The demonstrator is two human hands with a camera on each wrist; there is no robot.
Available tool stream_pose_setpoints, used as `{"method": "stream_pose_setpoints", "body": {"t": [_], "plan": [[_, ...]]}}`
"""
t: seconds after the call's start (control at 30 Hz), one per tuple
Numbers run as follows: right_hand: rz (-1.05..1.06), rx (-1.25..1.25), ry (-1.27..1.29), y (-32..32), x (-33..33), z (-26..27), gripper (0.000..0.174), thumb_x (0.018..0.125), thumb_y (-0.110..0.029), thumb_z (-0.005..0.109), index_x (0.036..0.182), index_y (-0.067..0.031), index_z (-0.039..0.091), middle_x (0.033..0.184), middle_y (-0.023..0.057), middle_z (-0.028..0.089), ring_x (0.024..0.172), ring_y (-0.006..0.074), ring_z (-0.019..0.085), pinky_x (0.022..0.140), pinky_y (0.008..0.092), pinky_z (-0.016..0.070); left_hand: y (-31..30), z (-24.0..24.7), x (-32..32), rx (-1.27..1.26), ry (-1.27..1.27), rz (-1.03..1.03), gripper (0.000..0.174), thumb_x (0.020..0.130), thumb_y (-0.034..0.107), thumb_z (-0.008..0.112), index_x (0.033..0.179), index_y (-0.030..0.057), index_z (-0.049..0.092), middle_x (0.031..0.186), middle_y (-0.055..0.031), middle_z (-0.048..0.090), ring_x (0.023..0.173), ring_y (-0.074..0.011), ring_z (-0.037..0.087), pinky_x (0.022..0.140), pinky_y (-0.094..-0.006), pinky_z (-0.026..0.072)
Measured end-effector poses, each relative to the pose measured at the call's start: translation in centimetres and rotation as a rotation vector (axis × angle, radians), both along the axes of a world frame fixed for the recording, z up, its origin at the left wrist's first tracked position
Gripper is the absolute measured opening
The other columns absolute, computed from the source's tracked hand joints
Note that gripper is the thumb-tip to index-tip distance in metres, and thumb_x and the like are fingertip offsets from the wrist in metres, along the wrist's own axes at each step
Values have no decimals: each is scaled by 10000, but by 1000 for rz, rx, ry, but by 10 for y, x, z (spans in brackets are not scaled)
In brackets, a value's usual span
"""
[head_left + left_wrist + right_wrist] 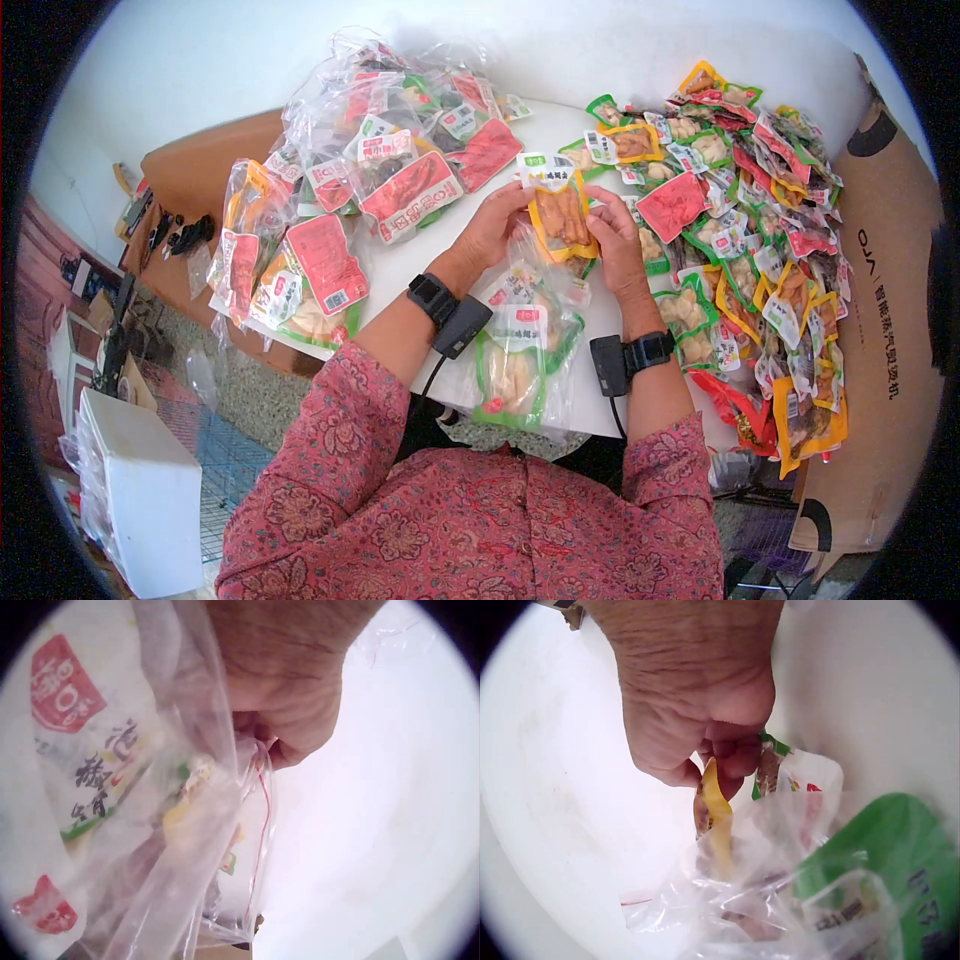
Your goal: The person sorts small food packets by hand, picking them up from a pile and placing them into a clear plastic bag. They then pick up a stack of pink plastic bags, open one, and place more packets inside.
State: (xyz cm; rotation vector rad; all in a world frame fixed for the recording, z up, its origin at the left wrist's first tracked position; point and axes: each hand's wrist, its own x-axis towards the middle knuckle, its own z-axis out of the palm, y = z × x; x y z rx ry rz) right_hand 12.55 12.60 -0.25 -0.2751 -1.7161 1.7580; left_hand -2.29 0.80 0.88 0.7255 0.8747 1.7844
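White tabletop point(400, 268): left fingers point(296, 731) pinch a clear bag point(187, 832), right fingers point(740, 760) a yellow-edged packet point(562, 215).

The held packet point(562, 218) is bordered in yellow, the bagged packet point(510, 375) is edged in green, the pinkish-red shirt point(460, 520) is patterned with flowers, and the brown carton point(900, 250) is lettered in black
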Motion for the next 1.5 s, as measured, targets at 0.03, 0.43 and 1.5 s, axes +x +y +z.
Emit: {"method": "stream_pose_setpoints", "body": {"t": [0.03,0.43,1.5], "plan": [[0,1,1,1,-1,-1,314,835,-33,447,1147,-49,482,936,32,546,853,69,512,797,204,404,0,0,-1,-26,131,-30,259,862,173,486,1062,12,515,961,-79,595,841,-126,589,721,-249,486],[-32,225,33,-13,2,18,396,865,-287,526,1144,-6,500,1041,76,558,983,155,517,867,282,402,-3,3,13,48,176,-63,383,851,189,534,1182,29,427,972,-94,600,544,-40,409,468,-172,324],[-270,13,66,-3,-1,2,175,870,-191,520,862,-27,580,760,-27,530,688,49,463,629,192,381,6,-14,7,-67,97,182,278,882,335,502,956,71,553,766,10,579,546,-40,456,471,-185,366]]}}
